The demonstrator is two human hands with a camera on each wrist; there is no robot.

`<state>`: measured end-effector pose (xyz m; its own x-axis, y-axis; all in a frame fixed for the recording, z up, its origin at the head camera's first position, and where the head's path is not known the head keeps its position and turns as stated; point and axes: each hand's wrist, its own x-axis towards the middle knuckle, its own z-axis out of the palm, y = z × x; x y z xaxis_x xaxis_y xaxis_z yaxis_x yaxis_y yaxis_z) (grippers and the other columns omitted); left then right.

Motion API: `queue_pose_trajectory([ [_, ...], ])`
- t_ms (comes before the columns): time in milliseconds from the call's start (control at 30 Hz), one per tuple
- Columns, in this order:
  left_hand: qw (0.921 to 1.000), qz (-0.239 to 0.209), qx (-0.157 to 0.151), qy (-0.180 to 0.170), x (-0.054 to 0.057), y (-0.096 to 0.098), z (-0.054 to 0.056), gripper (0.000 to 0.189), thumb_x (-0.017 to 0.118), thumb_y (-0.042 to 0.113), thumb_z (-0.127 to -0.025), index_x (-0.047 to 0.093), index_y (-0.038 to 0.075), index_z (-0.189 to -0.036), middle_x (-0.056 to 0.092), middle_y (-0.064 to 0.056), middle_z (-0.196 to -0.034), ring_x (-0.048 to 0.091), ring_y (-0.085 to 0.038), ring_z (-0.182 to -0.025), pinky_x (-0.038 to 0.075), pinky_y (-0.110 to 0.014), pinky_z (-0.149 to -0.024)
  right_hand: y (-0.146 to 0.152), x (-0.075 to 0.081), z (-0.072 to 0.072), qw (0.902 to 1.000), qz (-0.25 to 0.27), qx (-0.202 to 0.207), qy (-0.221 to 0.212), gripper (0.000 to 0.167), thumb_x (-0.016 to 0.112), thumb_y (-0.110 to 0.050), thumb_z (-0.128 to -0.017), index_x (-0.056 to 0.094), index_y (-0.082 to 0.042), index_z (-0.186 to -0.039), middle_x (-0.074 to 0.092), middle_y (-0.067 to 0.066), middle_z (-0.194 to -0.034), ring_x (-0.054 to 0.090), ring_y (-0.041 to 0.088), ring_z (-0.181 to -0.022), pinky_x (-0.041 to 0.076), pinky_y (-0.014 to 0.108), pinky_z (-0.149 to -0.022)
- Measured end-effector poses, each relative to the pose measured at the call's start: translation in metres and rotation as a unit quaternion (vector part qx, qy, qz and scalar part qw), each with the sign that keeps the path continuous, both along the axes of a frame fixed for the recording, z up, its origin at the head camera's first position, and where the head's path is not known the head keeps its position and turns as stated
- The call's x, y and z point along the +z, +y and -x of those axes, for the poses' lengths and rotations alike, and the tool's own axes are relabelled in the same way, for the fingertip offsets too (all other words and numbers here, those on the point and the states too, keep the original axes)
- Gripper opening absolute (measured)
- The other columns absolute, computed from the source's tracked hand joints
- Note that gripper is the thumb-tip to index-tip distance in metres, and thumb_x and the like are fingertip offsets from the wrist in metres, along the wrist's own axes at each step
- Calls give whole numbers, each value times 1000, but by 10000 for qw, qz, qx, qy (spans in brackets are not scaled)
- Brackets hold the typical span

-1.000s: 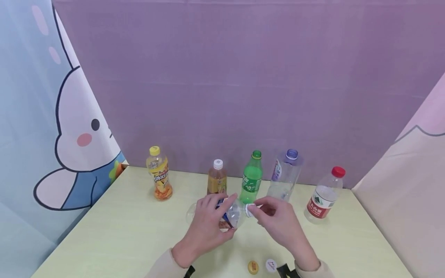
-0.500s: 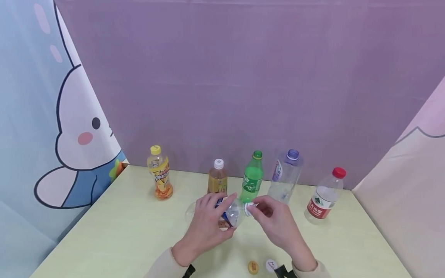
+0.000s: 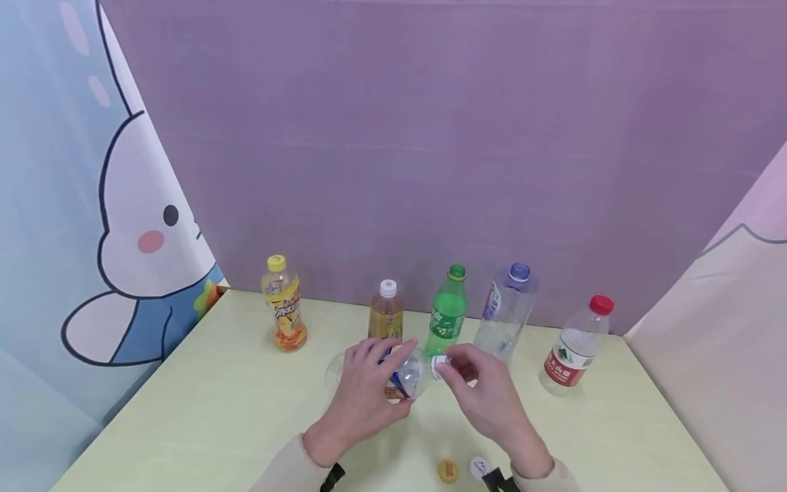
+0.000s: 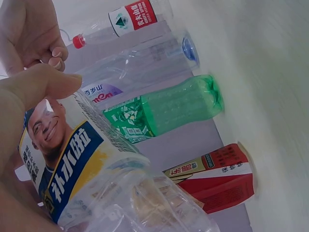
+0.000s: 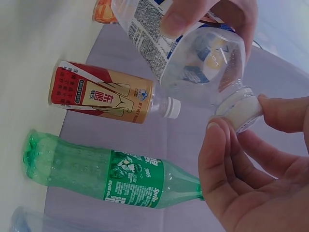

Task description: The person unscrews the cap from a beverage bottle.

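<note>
My left hand grips a clear plastic bottle around its blue-and-white label. The bottle lies sideways in the air above the table, neck pointing right. At that neck, the thumb and fingers of my right hand pinch a white cap. In the right wrist view the cap sits right at the bottle's mouth. Behind the held bottle, partly covered by it in the head view, stands a red-and-gold labelled bottle with a white cap. A green Sprite bottle stands just beyond the right fingers.
On the table, a yellow-capped bottle stands at the left. A clear bottle with a blue neck and a red-capped water bottle stand to the right. A yellow cap and a white loose cap lie near the front.
My right hand has shifted slightly left, and the white cap it pinches has tilted a little. The left hand and its bottle have stayed almost in place.
</note>
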<state>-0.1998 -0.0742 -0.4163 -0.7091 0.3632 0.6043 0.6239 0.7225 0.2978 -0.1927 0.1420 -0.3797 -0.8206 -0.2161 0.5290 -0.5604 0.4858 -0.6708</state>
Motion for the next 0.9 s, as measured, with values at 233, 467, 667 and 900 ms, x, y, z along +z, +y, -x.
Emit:
queue_pose_trajectory([
  [233, 9998, -100, -154, -35, 4, -4, 1, 88, 95, 31, -67, 56, 23, -145, 61, -6, -133, 50, -29, -123, 41, -54, -98, -2, -6, 3, 9966, -195, 250, 763, 17, 77, 0, -87, 70, -6, -101, 63, -9, -80, 58, 3, -69, 55, 24, -63],
  [467, 9998, 3, -197, -38, 7, -7, 3, 88, 96, 29, -65, 57, 23, -144, 61, -4, -132, 50, -29, -123, 42, -55, -96, -3, -8, 4, 9941, -399, 311, 957, 20, 77, 3, -87, 68, -5, -103, 62, -9, -83, 56, 2, -72, 54, 23, -63],
  [667, 9997, -80, -237, -52, 6, -7, 3, 88, 96, 27, -65, 57, 22, -144, 63, -5, -131, 51, -29, -121, 42, -54, -94, -4, -8, 4, 9896, -546, 297, 1295, 26, 78, 7, -83, 67, -3, -104, 62, -7, -84, 56, 3, -74, 53, 22, -64],
  [900, 9990, -162, -210, -351, 4, -7, 3, 87, 94, 31, -66, 57, 22, -144, 62, -6, -134, 50, -29, -122, 41, -53, -94, -6, -8, 1, 9878, -580, 263, 1418, 36, 81, 12, -76, 68, -4, -105, 65, -2, -93, 60, 5, -79, 55, 22, -67],
])
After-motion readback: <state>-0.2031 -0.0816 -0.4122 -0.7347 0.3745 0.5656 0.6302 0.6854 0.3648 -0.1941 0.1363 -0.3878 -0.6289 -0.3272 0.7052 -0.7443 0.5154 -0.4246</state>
